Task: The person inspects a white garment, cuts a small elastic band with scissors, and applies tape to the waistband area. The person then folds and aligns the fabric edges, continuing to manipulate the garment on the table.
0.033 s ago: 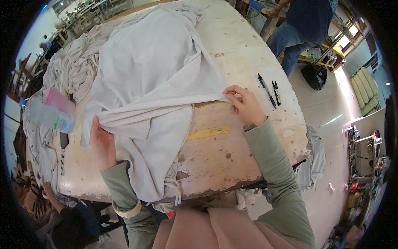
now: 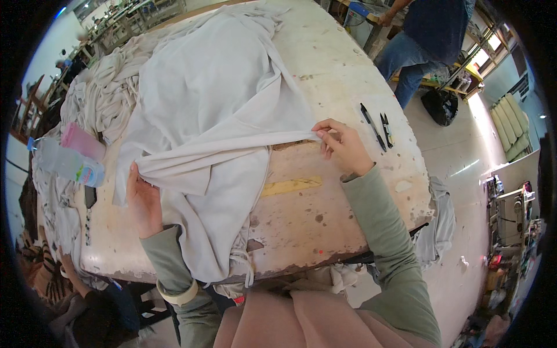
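A light grey garment [image 2: 203, 75] lies spread over the worktable, and one edge of it is stretched in a folded band across its near part. My right hand [image 2: 343, 145] pinches the right end of that band between thumb and fingertips. At the band's left end, my left hand [image 2: 145, 200] grips the fabric; its fingers are partly hidden beneath the cloth. The garment's lower part hangs toward the table's near edge, where a thin cord [image 2: 248, 268] dangles. Just right of the garment, a yellow strip [image 2: 292, 186] lies on the tabletop.
The worn table [image 2: 336, 223] carries a black pen [image 2: 372, 126] and small thread snips [image 2: 387, 130] at right. A water bottle [image 2: 64, 161], a pink cup [image 2: 84, 141] and heaped grey cloth [image 2: 107, 87] are at left. A person [image 2: 420, 46] stands beyond the far right edge.
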`<action>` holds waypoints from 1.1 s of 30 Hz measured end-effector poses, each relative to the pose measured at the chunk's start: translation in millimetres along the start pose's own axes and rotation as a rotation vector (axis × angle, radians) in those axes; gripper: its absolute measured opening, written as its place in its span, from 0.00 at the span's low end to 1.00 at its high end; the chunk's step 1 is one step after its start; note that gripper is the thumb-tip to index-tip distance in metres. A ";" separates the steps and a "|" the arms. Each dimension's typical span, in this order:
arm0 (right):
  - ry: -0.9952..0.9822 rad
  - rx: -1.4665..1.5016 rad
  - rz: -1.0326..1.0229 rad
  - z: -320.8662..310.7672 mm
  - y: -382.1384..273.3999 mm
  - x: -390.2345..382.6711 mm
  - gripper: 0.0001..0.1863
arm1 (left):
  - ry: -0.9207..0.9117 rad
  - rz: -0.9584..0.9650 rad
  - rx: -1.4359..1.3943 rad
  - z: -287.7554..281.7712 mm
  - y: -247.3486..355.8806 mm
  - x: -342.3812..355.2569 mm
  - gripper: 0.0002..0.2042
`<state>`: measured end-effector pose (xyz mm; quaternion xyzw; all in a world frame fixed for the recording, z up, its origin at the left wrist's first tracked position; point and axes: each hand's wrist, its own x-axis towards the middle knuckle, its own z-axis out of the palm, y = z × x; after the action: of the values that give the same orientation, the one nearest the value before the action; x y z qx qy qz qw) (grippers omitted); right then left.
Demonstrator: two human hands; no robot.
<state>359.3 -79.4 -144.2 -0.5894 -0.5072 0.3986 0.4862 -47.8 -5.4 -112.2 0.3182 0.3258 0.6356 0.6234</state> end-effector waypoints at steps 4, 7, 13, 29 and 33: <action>0.231 0.101 -0.115 -13.1 -7.7 9.4 0.08 | -0.125 0.112 0.108 12.3 1.9 -7.2 0.09; 0.438 0.232 -0.287 -27.7 -26.5 3.1 0.07 | -1.036 -0.015 0.556 42.2 13.0 -28.4 0.08; 0.301 0.230 -0.491 -4.3 -70.2 -44.6 0.09 | -1.148 0.119 1.026 145.1 -7.0 -78.3 0.10; 0.293 -0.628 -0.529 -31.8 -124.3 -130.3 0.12 | -1.011 0.764 1.692 135.4 -13.9 32.2 0.04; 0.511 -0.654 -0.554 -18.9 -109.4 -126.3 0.12 | -0.413 1.131 1.341 112.7 6.3 1.5 0.04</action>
<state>333.3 -205.7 -36.2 -0.6329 -0.6079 -0.0824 0.4724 39.9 -2.0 -41.1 0.8356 0.3044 0.4542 -0.0528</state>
